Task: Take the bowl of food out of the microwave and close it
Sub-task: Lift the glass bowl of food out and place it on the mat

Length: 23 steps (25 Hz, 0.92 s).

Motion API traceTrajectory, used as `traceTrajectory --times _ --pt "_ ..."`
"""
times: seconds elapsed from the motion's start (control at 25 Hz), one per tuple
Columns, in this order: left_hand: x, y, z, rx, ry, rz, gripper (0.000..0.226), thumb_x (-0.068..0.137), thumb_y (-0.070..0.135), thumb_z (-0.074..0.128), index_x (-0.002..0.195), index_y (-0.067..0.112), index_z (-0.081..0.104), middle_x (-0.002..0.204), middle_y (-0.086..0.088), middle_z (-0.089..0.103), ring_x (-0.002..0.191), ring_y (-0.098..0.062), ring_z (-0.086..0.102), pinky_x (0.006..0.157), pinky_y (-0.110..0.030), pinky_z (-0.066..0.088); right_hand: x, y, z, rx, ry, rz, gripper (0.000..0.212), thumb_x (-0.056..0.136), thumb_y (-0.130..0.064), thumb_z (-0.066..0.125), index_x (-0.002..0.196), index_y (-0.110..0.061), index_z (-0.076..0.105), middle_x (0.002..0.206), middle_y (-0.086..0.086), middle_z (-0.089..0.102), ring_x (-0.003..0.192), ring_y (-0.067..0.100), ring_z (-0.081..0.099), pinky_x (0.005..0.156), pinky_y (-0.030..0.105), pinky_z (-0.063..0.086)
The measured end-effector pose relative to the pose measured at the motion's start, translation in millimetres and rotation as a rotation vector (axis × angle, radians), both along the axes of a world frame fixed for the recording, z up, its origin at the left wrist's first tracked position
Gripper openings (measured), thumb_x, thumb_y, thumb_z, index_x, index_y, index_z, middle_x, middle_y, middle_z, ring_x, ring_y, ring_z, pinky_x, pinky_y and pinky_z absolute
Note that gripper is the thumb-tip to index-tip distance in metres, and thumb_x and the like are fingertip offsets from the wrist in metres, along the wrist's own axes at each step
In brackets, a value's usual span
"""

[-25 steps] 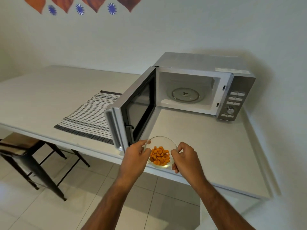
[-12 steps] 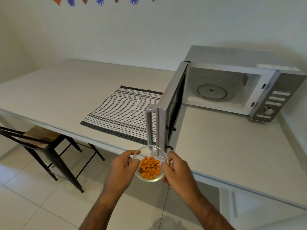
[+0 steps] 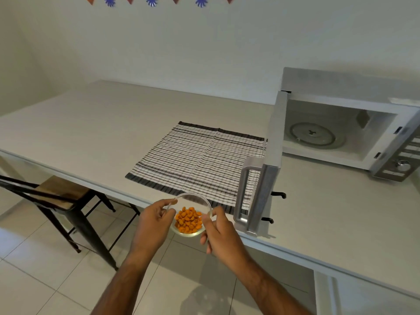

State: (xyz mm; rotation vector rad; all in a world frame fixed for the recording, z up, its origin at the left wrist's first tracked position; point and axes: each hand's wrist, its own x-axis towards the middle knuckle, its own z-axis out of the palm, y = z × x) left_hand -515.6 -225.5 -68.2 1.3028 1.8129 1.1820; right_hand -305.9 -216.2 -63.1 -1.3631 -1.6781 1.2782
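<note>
Left hand (image 3: 152, 220) and right hand (image 3: 218, 233) grip the glass bowl (image 3: 190, 220) from opposite sides

We've got the clear glass bowl (image 3: 190, 215) of orange snack bits held level between both hands, out past the counter's edge. The microwave (image 3: 345, 123) sits up and to the right of our hands, its door (image 3: 264, 176) swung wide open, turntable bare.

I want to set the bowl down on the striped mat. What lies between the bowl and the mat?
In the head view only the table's front edge lies between the bowl, held in the left hand and right hand, and the mat.
</note>
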Motion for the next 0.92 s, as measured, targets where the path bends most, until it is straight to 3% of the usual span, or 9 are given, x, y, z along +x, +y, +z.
traceTrajectory --times 0.12,0.2,0.28,0.36,0.44,0.56,0.68,0.76,0.92 --pt "-14.1 25.0 -2.2 -0.005 -0.001 0.012 0.028 0.103 0.018 0.06 0.125 0.025 0.076 0.054 -0.004 0.061 0.041 -0.012 0.041 0.041 -0.03 0.038 -20.9 23.9 0.3 -0.018 0.026 -0.024 0.019 0.112 -0.043 0.043 0.117 -0.025 0.046 0.078 0.012 0.072 0.041 0.0 0.055 0.042 0.019 0.044" --pt "-20.0 46.0 2.7 0.006 0.002 0.007 0.027 0.103 0.02 0.06 0.121 0.025 0.079 0.074 -0.013 0.078 0.048 -0.026 0.055 0.045 -0.037 0.049 -30.6 42.8 1.5 -0.019 0.018 -0.037 0.022 0.113 -0.042 0.042 0.12 -0.022 0.045 0.078 0.004 0.069 0.042 -0.004 0.056 0.042 0.018 0.044" --pt "-22.4 65.4 8.0 0.021 0.02 0.005 0.027 0.102 0.021 0.062 0.122 0.023 0.08 0.086 -0.006 0.083 0.059 -0.013 0.069 0.051 -0.031 0.055 -38.2 59.1 1.7 -0.004 0.018 -0.039 0.025 0.113 -0.041 0.041 0.126 -0.02 0.045 0.079 -0.001 0.067 0.043 -0.005 0.058 0.045 0.021 0.047" --pt "-23.0 86.2 11.6 0.022 0.012 0.011 0.032 0.101 0.016 0.062 0.129 0.018 0.077 0.089 -0.002 0.082 0.077 -0.017 0.077 0.062 -0.034 0.061 -43.8 74.7 1.7 0.004 0.034 -0.059 0.027 0.113 -0.04 0.041 0.129 -0.019 0.047 0.078 -0.001 0.067 0.048 0.0 0.06 0.052 0.029 0.05" --pt "-21.3 108.7 13.9 0.028 0.026 -0.009 0.033 0.102 0.014 0.06 0.132 0.015 0.075 0.092 -0.004 0.08 0.078 -0.019 0.075 0.061 -0.029 0.057 -47.4 92.0 3.4 -0.007 0.045 -0.11 0.031 0.114 -0.039 0.04 0.133 -0.017 0.049 0.08 0.003 0.066 0.054 0.014 0.061 0.056 0.035 0.051" --pt "-17.6 137.9 18.1 0.028 0.087 -0.024 0.034 0.104 0.014 0.059 0.134 0.011 0.074 0.108 -0.018 0.08 0.072 -0.013 0.067 0.062 -0.033 0.058 -51.6 114.1 7.1 -0.052 0.079 -0.176 0.037 0.115 -0.034 0.04 0.145 -0.016 0.048 0.085 -0.002 0.063 0.058 0.009 0.058 0.045 0.023 0.047" --pt "-16.4 157.5 15.3 0.017 0.102 -0.019 0.035 0.103 0.015 0.059 0.135 0.011 0.074 0.115 -0.019 0.08 0.088 -0.041 0.074 0.074 -0.044 0.06 -57.7 124.8 9.4 -0.073 0.12 -0.231 0.039 0.115 -0.033 0.038 0.15 -0.016 0.048 0.088 -0.006 0.063 0.06 0.007 0.056 0.04 0.014 0.043" --pt "-18.1 166.7 8.9 -0.003 0.101 -0.024 0.035 0.104 0.015 0.06 0.135 0.011 0.074 0.116 -0.019 0.08 0.103 -0.048 0.074 0.077 -0.045 0.061 -64.0 128.4 10.1 -0.115 0.151 -0.274 0.039 0.115 -0.032 0.038 0.15 -0.018 0.049 0.099 0.0 0.066 0.063 0.008 0.055 0.039 0.012 0.042" --pt "-24.5 179.1 -2.3 -0.036 0.093 -0.028 0.034 0.104 0.017 0.06 0.135 0.011 0.074 0.131 -0.014 0.077 0.108 -0.024 0.074 0.089 -0.035 0.058 -70.3 134.6 7.3 -0.162 0.181 -0.301 0.039 0.115 -0.032 0.037 0.15 -0.018 0.049 0.094 -0.002 0.062 0.065 0.01 0.054 0.036 0.009 0.04"
